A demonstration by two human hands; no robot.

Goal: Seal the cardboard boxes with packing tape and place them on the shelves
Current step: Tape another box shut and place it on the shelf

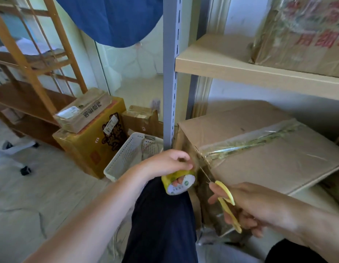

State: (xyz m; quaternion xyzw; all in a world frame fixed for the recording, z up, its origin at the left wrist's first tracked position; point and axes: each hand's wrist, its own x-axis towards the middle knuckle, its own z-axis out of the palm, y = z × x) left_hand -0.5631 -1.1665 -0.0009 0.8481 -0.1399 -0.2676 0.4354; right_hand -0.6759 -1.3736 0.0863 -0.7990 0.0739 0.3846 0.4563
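Both hands are busy in the head view. At about 6 o'clock, the left hand [168, 164] has its fingers curled through the core of a yellow tape roll [179, 182], thumb pinching on top, holding it right against the near corner of a big cardboard box [259, 149]. That box sits on the lower shelf at roughly 3 o'clock, tilted a bit, with a strip of clear tape [246, 143] already running across its top seam and down the front edge. The right hand [246, 205], around 5 o'clock, grips yellow-handled scissors [228, 204], fingers wrapped through the loops, blades pointing up toward the tape stretched between roll and box. Can't tell how far apart the blades are, too thin and blurry.

Up at 2 o'clock another taped box [301, 35] sits on the upper shelf board [221, 67]. Over at 9 o'clock on the floor there's a yellow carton [89, 147] with a smaller box [81, 112] on top, and a white plastic basket [127, 156] just beside it.
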